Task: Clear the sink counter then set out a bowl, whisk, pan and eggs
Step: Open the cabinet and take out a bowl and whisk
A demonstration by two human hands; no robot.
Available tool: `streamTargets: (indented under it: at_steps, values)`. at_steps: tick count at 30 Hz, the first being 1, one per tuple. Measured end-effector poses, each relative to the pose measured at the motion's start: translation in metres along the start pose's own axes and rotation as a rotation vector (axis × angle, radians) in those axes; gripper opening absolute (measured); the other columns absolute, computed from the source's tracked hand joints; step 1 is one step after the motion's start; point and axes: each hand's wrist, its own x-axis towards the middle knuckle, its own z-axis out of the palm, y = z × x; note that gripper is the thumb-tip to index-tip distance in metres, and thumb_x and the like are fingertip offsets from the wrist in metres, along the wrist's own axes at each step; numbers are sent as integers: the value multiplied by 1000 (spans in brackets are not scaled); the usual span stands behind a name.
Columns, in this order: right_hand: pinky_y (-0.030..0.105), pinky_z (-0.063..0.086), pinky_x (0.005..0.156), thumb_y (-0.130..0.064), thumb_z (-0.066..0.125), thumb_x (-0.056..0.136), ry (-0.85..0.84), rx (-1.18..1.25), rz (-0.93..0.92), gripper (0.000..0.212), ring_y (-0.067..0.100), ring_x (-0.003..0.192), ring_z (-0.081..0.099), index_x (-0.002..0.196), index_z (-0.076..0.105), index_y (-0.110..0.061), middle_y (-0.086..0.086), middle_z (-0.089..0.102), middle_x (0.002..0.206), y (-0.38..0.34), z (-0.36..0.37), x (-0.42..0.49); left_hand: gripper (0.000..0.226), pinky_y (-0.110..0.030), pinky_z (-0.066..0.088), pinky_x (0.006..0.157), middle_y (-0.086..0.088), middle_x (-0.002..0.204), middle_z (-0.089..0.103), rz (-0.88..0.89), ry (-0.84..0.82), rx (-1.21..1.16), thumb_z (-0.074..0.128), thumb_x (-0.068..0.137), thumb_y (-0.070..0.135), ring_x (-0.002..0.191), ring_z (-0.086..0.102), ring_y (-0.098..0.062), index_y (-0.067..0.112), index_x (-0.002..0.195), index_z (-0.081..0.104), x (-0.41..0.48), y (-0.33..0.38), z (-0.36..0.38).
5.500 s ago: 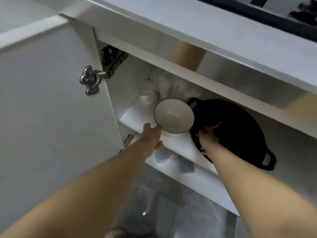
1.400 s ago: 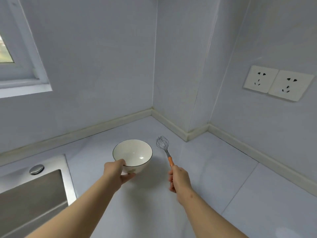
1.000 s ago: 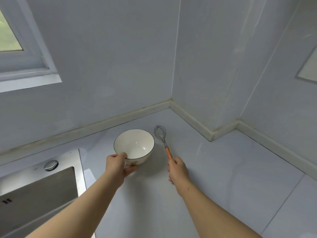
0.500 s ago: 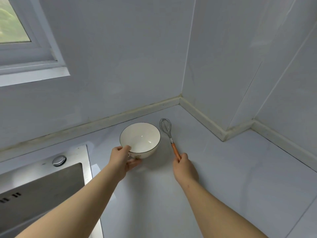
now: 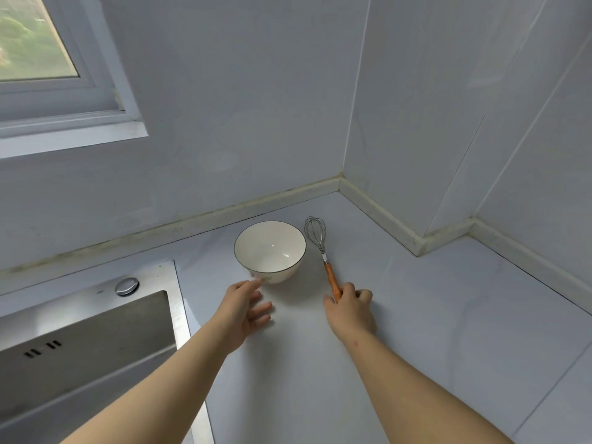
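A white bowl (image 5: 270, 248) with a thin dark rim stands upright on the pale counter (image 5: 432, 315) near the back wall. Just right of it lies a wire whisk (image 5: 317, 233) with an orange handle, its head pointing away from me. My left hand (image 5: 245, 310) hovers just in front of the bowl's base with relaxed, spread fingers; the thumb tip is at the foot of the bowl. My right hand (image 5: 350, 307) rests on the counter, thumb and forefinger pinching the near end of the whisk handle. No pan or eggs are in view.
A steel sink (image 5: 80, 341) with a round drain knob (image 5: 127, 286) sits at the left, its rim beside my left forearm. A raised backsplash strip runs along the walls and steps out around a corner at the right. A window (image 5: 35, 43) is at upper left.
My left hand has let go of the bowl's rim and drawn back a little with fingers opened. Bowl and whisk now lie on the counter; the view has shifted right.
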Motion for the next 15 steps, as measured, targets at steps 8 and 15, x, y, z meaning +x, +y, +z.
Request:
streamTargets:
  at_steps: [8, 15]
  values:
    - [36, 47, 90, -31, 47, 93, 5, 189, 28, 44, 29, 103, 58, 133, 36, -14, 7, 29, 137, 10, 0, -22, 18, -31, 49, 66, -9, 88, 49, -20, 1, -34, 48, 96, 16, 75, 58, -21, 5, 110, 45, -17, -20, -1]
    - [30, 42, 84, -24, 48, 94, 100, 480, 145, 38, 25, 96, 51, 129, 42, -11, 9, 39, 134, 20, 5, -59, 19, -29, 51, 61, -10, 89, 55, -54, -46, 1, 49, 95, 15, 76, 59, -20, 4, 110, 47, -42, -34, 6]
